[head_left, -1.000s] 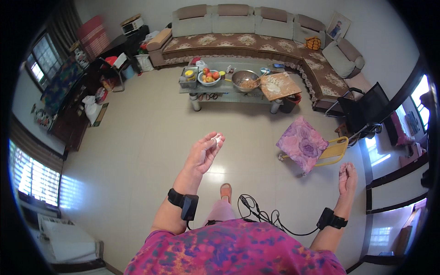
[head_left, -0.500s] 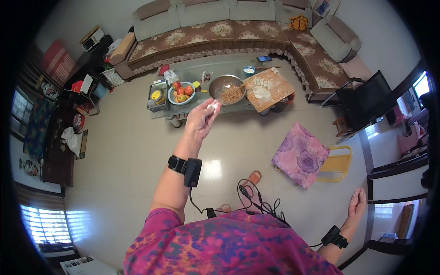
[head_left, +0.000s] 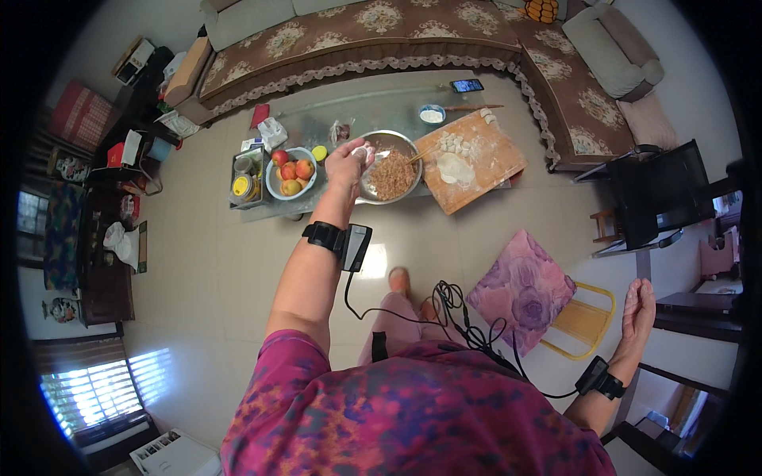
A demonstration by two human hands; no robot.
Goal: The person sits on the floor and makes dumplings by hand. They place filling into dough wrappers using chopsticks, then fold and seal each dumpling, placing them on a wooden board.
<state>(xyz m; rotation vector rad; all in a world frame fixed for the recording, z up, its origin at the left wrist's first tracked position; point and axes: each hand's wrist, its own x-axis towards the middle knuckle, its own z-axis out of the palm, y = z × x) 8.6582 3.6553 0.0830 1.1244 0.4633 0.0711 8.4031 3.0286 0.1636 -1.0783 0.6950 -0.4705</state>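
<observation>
My left hand (head_left: pixel 348 165) reaches forward in front of the metal bowl (head_left: pixel 406 140), its fingers curled together. Something white shows at the fingertips; whether it is a held piece or flour on the skin, I cannot make out. The bowl holds a brown minced filling (head_left: pixel 393 176), with chopsticks (head_left: pixel 423 153) leaning at its right rim. To its right lies a floured wooden board (head_left: pixel 500 163) bearing a flat dough sheet (head_left: pixel 455 169), several small dough pieces (head_left: pixel 455 143) and white dumplings (head_left: pixel 488 117) at its far corner. Out to the right, my right hand (head_left: pixel 636 311) hangs open, fingers straight and holding nothing.
On the glass table (head_left: pixel 317 107) are a fruit bowl (head_left: pixel 272 185), a basket of jars (head_left: pixel 252 205), a small bowl of white powder (head_left: pixel 432 115), a rolling pin (head_left: pixel 475 107) and a phone (head_left: pixel 467 85). A purple-covered stool (head_left: pixel 521 289) and black chair (head_left: pixel 655 190) stand right.
I have stepped closer to the table, one foot now forward. My left hand has come up beside the metal bowl. My right hand has risen slightly and shifted outward.
</observation>
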